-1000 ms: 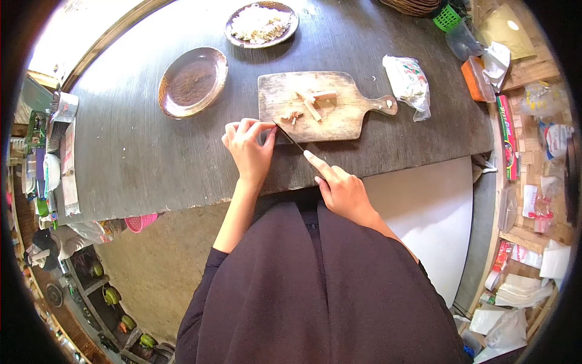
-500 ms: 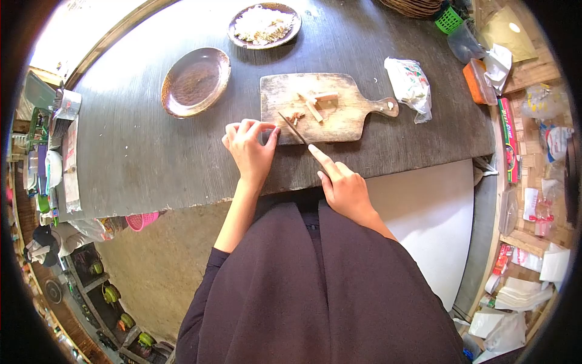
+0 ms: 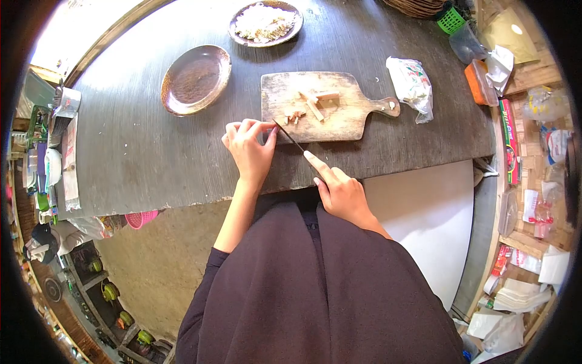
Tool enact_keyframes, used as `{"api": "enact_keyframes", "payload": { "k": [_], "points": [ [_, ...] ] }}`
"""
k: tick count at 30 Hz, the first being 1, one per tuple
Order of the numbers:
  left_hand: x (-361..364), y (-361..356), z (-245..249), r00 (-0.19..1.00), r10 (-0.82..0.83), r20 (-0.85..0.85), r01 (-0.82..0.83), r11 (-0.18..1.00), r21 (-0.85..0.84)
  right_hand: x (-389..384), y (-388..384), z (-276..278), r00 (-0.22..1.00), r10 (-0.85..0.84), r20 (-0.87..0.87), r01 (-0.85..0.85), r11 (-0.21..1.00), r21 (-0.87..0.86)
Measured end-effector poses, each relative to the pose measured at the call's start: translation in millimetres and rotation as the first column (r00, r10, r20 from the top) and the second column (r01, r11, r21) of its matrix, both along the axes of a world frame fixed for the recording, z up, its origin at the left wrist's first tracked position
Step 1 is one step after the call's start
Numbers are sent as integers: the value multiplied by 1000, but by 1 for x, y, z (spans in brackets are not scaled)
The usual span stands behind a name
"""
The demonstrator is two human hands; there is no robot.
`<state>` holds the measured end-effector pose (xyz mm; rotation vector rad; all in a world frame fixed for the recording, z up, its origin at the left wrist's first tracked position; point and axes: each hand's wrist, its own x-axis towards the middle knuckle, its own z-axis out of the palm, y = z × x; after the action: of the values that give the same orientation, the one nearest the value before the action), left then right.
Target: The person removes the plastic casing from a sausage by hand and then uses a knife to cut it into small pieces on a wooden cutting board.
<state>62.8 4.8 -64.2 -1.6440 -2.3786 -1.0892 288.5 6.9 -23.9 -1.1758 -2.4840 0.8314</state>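
Note:
A wooden cutting board [image 3: 339, 118] with a handle lies near the front of the dark table. On it are pale brown strips of food [image 3: 315, 104] and a little pile of small cut bits [image 3: 294, 116]. My right hand [image 3: 343, 193] grips a knife [image 3: 290, 137], its index finger stretched along the top of it. The knife tip reaches the fingertips of my left hand [image 3: 250, 148] at the board's left front corner. Thumb and fingers of that hand are pinched together, and what is between them is too small or hidden to make out.
A brown oval plate [image 3: 196, 80] stands left of the board. Behind it is another plate [image 3: 240, 40] heaped with pale shredded food [image 3: 265, 23]. A white plastic packet [image 3: 410, 85] lies by the board's handle. An orange container [image 3: 479, 84] stands at the right edge.
The knife has moved left and slightly toward me, off the cut bits to my left fingertips. My right hand shifted a little left with it. My left hand has barely moved.

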Motion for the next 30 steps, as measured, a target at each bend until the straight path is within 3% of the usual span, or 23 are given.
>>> {"api": "enact_keyframes", "payload": {
  "k": [11, 17, 20, 23, 28, 30],
  "points": [
    [-5, 1, 0, 1000, -12, 3, 12, 1000, -13, -1, -1, -5, 999, -9, 43, 9, 1000, 4],
    [-4, 0, 1, 1000, -13, -8, 12, 1000, -16, 0, 7, -10, 999, -27, -31, 27, 1000, 6],
    [-2, 2, 2, 1000, -11, -9, 11, 1000, -28, 4, 17, -2, 996, -50, -68, 44, 996, -79],
    [2, 9, 1, 999, -34, -9, 34, 999, -4, 8, 26, 17, 968, -107, -226, 22, 937, -347],
    [6, 25, 4, 997, -49, -57, 49, 999, -1, 22, 34, 7, 914, -152, -376, 6, 932, -361],
    [6, 31, 9, 997, -57, -59, 56, 998, -8, 28, 35, 2, 899, -263, -351, 43, 850, -525]
  ]
}}
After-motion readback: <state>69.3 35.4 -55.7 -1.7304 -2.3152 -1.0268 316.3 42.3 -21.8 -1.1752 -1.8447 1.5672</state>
